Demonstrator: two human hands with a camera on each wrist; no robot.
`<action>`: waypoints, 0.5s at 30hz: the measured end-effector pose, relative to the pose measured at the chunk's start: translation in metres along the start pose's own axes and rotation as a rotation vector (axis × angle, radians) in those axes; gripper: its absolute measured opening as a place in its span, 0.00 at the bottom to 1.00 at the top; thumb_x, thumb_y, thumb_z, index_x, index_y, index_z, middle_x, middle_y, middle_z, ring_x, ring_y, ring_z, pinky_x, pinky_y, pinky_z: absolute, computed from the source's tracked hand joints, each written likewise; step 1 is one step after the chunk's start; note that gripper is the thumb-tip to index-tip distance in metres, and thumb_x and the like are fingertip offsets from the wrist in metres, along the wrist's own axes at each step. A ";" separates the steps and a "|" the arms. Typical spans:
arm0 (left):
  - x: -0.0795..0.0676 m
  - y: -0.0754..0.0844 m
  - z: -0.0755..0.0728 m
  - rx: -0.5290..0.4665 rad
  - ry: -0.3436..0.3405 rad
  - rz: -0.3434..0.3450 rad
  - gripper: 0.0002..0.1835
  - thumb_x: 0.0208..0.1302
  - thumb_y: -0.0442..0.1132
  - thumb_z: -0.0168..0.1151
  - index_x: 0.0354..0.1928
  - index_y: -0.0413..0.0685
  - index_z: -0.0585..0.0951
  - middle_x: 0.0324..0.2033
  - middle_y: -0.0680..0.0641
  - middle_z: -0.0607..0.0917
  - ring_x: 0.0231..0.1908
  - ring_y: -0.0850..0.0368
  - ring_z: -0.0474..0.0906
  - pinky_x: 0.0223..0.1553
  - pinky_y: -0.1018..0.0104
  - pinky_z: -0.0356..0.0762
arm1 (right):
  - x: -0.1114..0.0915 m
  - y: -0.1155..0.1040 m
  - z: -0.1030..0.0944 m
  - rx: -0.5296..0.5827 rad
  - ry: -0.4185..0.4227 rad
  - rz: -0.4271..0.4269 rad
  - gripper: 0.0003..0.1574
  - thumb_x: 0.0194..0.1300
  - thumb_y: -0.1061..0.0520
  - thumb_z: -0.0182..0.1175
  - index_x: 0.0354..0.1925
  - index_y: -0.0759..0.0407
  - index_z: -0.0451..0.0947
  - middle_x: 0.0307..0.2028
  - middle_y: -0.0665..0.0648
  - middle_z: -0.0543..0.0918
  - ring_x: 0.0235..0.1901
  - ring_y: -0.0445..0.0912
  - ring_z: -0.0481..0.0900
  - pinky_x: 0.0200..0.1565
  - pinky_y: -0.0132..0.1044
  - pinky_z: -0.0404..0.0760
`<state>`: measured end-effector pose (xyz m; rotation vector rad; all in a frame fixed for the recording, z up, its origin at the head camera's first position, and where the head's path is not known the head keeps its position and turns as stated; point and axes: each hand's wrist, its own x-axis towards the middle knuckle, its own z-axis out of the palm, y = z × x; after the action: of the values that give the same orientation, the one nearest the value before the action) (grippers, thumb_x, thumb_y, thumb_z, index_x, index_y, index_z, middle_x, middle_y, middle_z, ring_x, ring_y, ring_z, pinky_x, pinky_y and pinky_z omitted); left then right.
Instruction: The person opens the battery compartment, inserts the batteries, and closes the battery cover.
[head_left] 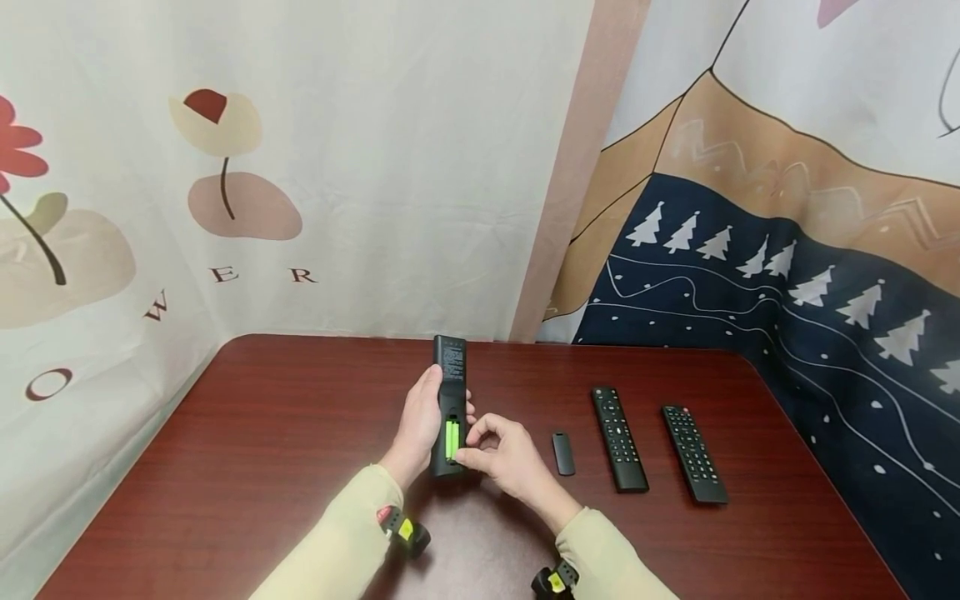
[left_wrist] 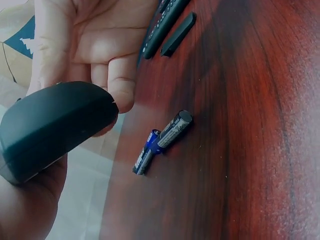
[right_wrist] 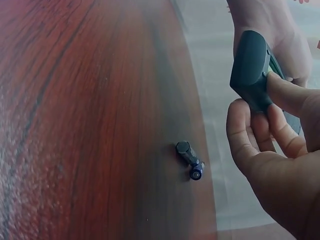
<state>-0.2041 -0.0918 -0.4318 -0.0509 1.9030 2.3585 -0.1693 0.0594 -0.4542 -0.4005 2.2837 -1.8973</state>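
My left hand (head_left: 417, 425) grips a black remote control (head_left: 452, 367), its back turned up. Two green batteries (head_left: 452, 439) lie side by side in the remote's uncovered compartment. With bent fingers, my right hand (head_left: 510, 458) holds the remote's lower end, thumb at the batteries' lower ends. In the right wrist view the thumb touches the edge of the compartment and the other fingers curl by the remote's end (right_wrist: 249, 62). A black battery cover (head_left: 563, 454) lies on the table to the right of this hand.
Two more black remote controls, a nearer one (head_left: 619, 437) and a farther one (head_left: 693, 454), lie button side up at the right. Two blue-and-dark batteries (left_wrist: 172, 131) rest on the reddish-brown table (head_left: 300, 400), hidden in the head view. Printed curtains hang behind the table.
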 end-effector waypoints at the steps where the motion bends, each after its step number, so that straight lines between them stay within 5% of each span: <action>1: 0.000 0.000 0.000 -0.002 0.002 0.001 0.28 0.77 0.56 0.31 0.63 0.43 0.65 0.42 0.34 0.76 0.29 0.51 0.80 0.37 0.56 0.83 | 0.000 0.001 0.000 -0.009 -0.004 -0.004 0.14 0.53 0.65 0.71 0.32 0.67 0.75 0.28 0.55 0.79 0.27 0.41 0.78 0.28 0.27 0.76; 15: 0.000 0.000 -0.004 -0.011 -0.004 -0.004 0.27 0.78 0.55 0.30 0.60 0.41 0.66 0.37 0.38 0.77 0.28 0.49 0.81 0.39 0.49 0.83 | -0.001 0.003 -0.004 -0.115 0.003 -0.055 0.10 0.54 0.64 0.70 0.32 0.65 0.78 0.34 0.58 0.79 0.29 0.44 0.80 0.31 0.28 0.79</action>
<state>-0.2045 -0.0955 -0.4327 -0.0503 1.8870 2.3648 -0.1697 0.0635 -0.4561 -0.4799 2.4158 -1.7969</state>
